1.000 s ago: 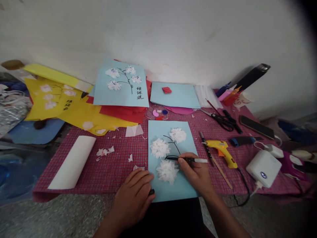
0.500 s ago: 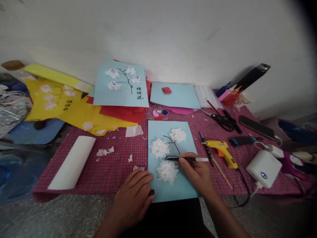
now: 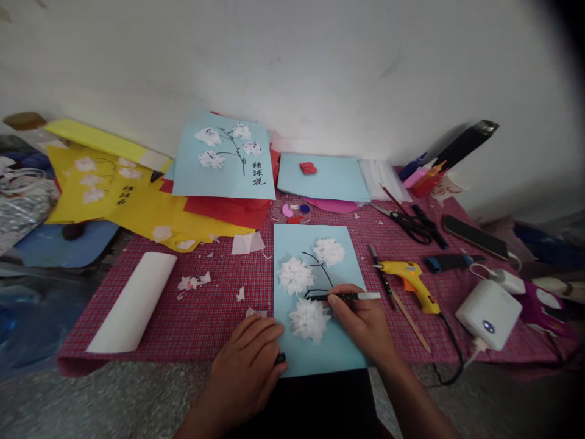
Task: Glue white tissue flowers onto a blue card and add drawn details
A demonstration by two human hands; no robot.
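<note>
A light blue sheet [image 3: 297, 360] lies upright before me at the table's front edge, with three white crumpled-paper flowers [image 3: 295, 275] on it and thin black stems drawn between them. My right hand [image 3: 363, 317] pinches a black pen [image 3: 350, 296] with a pale rear end. Its tip points left and rests by a short black line just above the lowest flower [image 3: 309, 321]. At the sheet's lower left edge lies my left hand [image 3: 250, 356], fingers bent together, with a small black pen cap [image 3: 280, 358] sticking out beside the thumb.
A finished-looking blue flower picture [image 3: 222, 177] leans at the back on red and yellow sheets. To the right are a yellow glue gun [image 3: 409, 280], scissors [image 3: 406, 224], a white power bank [image 3: 489, 311] and a phone [image 3: 475, 236]. A white paper roll [image 3: 132, 305] and scraps lie left.
My right hand and the pen have shifted very slightly left and down, the tip staying near the line above the lowest flower. My left hand keeps its place.
</note>
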